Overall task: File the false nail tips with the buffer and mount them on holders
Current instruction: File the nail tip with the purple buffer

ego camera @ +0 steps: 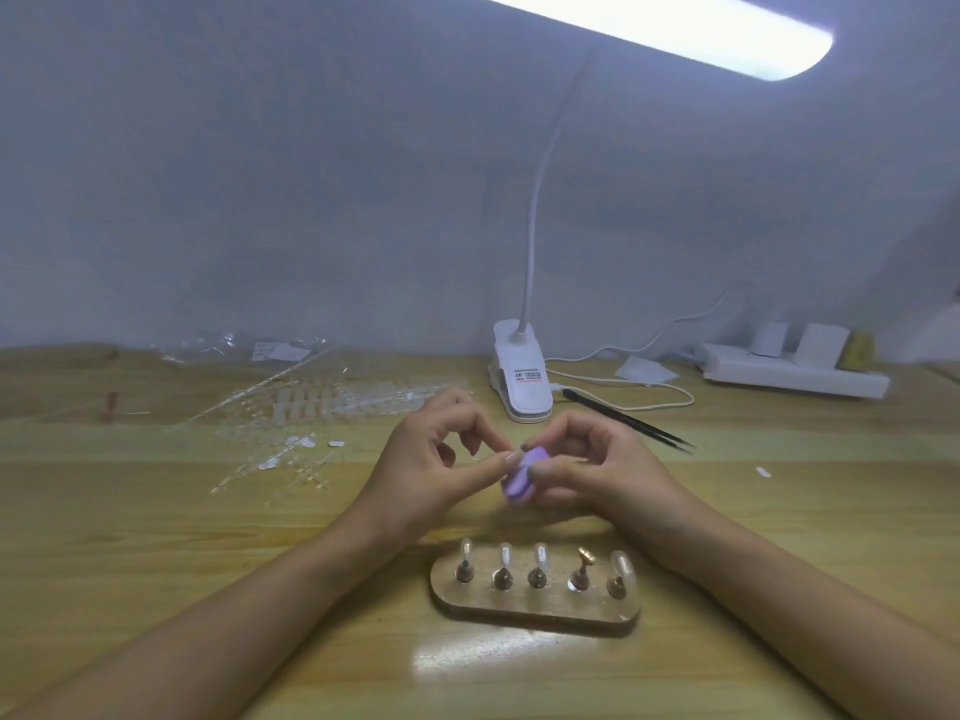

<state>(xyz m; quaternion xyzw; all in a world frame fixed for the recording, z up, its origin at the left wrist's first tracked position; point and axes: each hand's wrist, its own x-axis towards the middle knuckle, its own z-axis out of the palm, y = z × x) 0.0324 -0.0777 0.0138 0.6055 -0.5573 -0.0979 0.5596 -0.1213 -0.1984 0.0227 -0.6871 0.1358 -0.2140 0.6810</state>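
My right hand (597,467) grips a small purple buffer block (522,478) above the wooden table. My left hand (434,459) pinches a small clear nail tip against the buffer's top end; the tip is mostly hidden by the fingertips. In front of my hands stands a wooden base (535,602) with several metal holders. Clear nail tips (505,556) sit on most of them, and one brass holder (583,563) stands bare and tilted.
Clear plastic sprues and loose nail tips (311,413) are scattered at the left back. A white clip lamp (522,376) stands behind my hands, black tweezers (628,420) lie to its right, and a white power strip (795,374) sits at the far right.
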